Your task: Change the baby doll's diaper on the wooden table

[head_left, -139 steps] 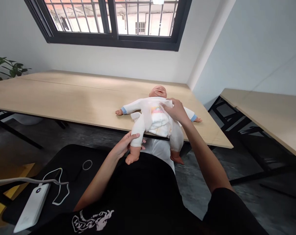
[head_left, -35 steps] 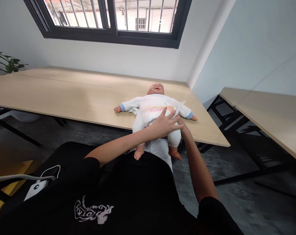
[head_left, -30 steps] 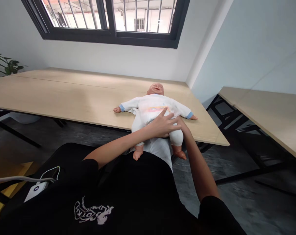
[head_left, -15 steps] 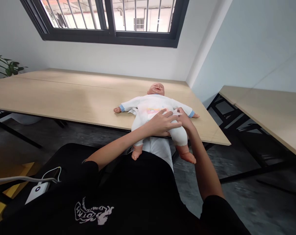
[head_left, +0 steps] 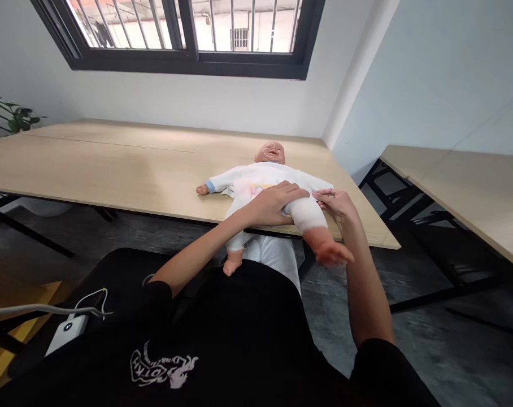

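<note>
A baby doll (head_left: 267,175) in a white outfit with blue cuffs lies on its back on the table, head away from me, feet past the near edge. My left hand (head_left: 277,203) is closed around the top of the doll's right-side leg (head_left: 306,215), which is raised and angled outward. Beside that hip, my right hand (head_left: 335,202) has its fingertips pinched at the edge of white fabric; I cannot tell whether this belongs to the outfit or a separate piece. A small white flap sticks out at the doll's other hip.
The wooden table (head_left: 125,164) runs along the wall below a barred window (head_left: 192,62). A second table (head_left: 460,181) stands to the right across a gap. On the left are a plant (head_left: 14,118), a black chair (head_left: 121,271) and a white power bank (head_left: 68,333) with a cable.
The doll's right-side leg has swung up and outward. My left hand has closed around its top. My right hand has shifted slightly right, now palm turned up beside the hip.
</note>
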Motion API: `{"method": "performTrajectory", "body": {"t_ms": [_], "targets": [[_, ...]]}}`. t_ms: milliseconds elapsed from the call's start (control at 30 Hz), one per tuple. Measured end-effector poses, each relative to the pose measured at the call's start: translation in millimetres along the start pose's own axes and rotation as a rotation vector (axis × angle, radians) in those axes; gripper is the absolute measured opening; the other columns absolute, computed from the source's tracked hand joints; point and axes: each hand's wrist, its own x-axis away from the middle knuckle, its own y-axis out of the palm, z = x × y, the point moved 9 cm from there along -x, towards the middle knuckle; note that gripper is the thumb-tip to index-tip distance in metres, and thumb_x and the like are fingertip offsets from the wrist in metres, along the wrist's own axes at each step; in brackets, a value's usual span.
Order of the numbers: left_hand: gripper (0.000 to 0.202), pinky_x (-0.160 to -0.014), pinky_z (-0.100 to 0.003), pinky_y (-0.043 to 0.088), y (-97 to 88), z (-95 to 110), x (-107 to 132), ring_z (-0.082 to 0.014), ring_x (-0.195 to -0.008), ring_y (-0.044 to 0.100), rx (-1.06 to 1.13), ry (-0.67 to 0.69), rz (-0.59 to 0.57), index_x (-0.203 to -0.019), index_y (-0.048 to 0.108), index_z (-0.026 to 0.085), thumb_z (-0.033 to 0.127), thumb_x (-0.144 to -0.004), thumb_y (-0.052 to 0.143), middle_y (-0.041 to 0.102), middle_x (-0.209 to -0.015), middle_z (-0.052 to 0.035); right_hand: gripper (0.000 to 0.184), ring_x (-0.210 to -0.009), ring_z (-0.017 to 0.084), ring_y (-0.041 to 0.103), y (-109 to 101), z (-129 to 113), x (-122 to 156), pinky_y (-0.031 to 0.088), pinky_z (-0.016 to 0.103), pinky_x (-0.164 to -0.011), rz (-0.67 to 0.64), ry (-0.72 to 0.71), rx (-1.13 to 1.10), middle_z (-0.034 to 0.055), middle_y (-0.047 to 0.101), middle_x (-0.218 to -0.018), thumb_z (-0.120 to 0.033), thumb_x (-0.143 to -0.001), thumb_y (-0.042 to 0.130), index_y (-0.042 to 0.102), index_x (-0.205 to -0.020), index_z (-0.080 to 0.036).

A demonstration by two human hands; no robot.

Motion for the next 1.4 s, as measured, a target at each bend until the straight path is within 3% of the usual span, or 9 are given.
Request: {"method": "performTrajectory", "body": {"t_ms": [200, 367, 433, 500, 633, 733, 933, 1167, 1400], "targets": [[0.04, -0.094, -0.042, 0.042, 40.2, 21.0, -6.6, -0.0294, -0.112, 0.057, -0.331, 0.162, -0.252, -0.123, 0.062, 0.023, 0.024, -0.083, 0.065, 0.065, -0.118, -0.01, 0.033, -0.056, 0.007, 0.061, -13.5, -22.2, 9.1, 0.052, 0.011, -0.053, 0.067, 0.052, -0.12, 0.0033, 0.067, -0.069, -0.017, -0.059, 0.092, 0.068, -0.081, -0.011], [0.044, -0.099, -0.041, 0.041, 46.0, 13.2, -12.1, -0.0298, -0.115, 0.056, -0.154, 0.178, -0.35, -0.117, 0.064, 0.022, 0.038, -0.078, 0.076, 0.063, -0.122, -0.0109, 0.024, -0.062, 0.011, 0.068, 5.7, -62.6, 19.2, 0.057, 0.014, -0.058, -0.018, -0.061, -0.029, 0.0045, 0.07, -0.073, -0.015, -0.071, 0.082, 0.072, -0.092, -0.012], [0.047, -0.102, -0.039, 0.042, 33.4, 8.0, -15.2, -0.0282, -0.119, 0.054, 0.063, 0.151, -0.304, -0.118, 0.063, 0.022, 0.045, -0.079, 0.076, 0.062, -0.124, -0.0098, 0.023, -0.062, 0.011, 0.068, 19.4, -80.1, 20.3, 0.055, 0.014, -0.056, -0.056, -0.122, 0.018, 0.0035, 0.069, -0.072, -0.015, -0.072, 0.08, 0.072, -0.093, -0.012], [0.039, -0.104, -0.035, 0.044, 14.8, -5.8, -19.0, -0.0241, -0.118, 0.055, 0.252, 0.065, -0.163, -0.117, 0.061, 0.02, 0.046, -0.089, 0.067, 0.061, -0.122, -0.0094, 0.019, -0.059, 0.01, 0.066, 34.3, -93.1, 19.5, 0.053, 0.014, -0.055, -0.083, -0.151, 0.058, 0.0021, 0.066, -0.068, -0.013, -0.073, 0.078, 0.072, -0.091, -0.011], [0.013, -0.095, -0.033, 0.048, -10.6, -54.3, -14.2, -0.0202, -0.105, 0.059, 0.231, -0.277, 0.147, -0.099, 0.061, 0.016, 0.024, -0.094, 0.051, 0.063, -0.109, -0.0096, 0.012, -0.057, 0.01, 0.063, 61.1, -104.4, 17.4, 0.052, 0.016, -0.057, -0.119, -0.153, 0.135, 0.0022, 0.064, -0.065, -0.008, -0.077, 0.073, 0.071, -0.089, -0.01], [0.012, -0.09, -0.032, 0.048, -9.4, -74.6, -9.3, -0.0206, -0.097, 0.063, 0.152, -0.413, 0.132, -0.09, 0.065, 0.016, 0.015, -0.087, 0.054, 0.069, -0.099, -0.0065, 0.013, -0.065, 0.013, 0.068, 76.2, -107.0, 20.4, 0.053, 0.019, -0.062, -0.176, -0.172, 0.193, 0.0056, 0.069, -0.072, -0.009, -0.083, 0.065, 0.071, -0.095, -0.01], [0.021, -0.079, -0.03, 0.046, -5.4, -89.0, -4.9, -0.0211, -0.089, 0.065, 0.162, -0.469, 0.017, -0.095, 0.076, 0.017, 0.032, -0.087, 0.064, 0.075, -0.097, -0.0051, 0.029, -0.072, 0.019, 0.07, 85.5, -125.9, 37.0, 0.052, 0.027, -0.069, -0.114, -0.294, 0.41, 0.0034, 0.07, -0.075, -0.01, -0.075, 0.066, 0.068, -0.103, -0.013], [0.023, -0.08, -0.032, 0.049, -1.6, -105.5, 3.0, -0.0205, -0.085, 0.064, 0.321, -0.479, 0.144, -0.085, 0.071, 0.014, 0.036, -0.081, 0.068, 0.071, -0.086, -0.005, 0.03, -0.079, 0.025, 0.069, 118.4, -134.5, 43.4, 0.05, 0.034, -0.078, -0.035, -0.362, 0.605, 0.0013, 0.068, -0.072, -0.014, -0.07, 0.068, 0.06, -0.099, -0.017], [0.039, -0.098, -0.038, 0.05, -0.2, -124.1, 7.7, -0.0239, -0.106, 0.066, 0.547, -0.449, 0.313, -0.103, 0.063, 0.012, 0.019, -0.066, 0.074, 0.071, -0.11, -0.0118, 0.038, -0.099, 0.032, 0.067, 142.3, -127.0, 50.3, 0.048, 0.041, -0.089, -0.002, -0.437, 0.874, 0.011, 0.073, -0.096, -0.012, -0.082, 0.054, 0.061, -0.119, -0.014]]}}
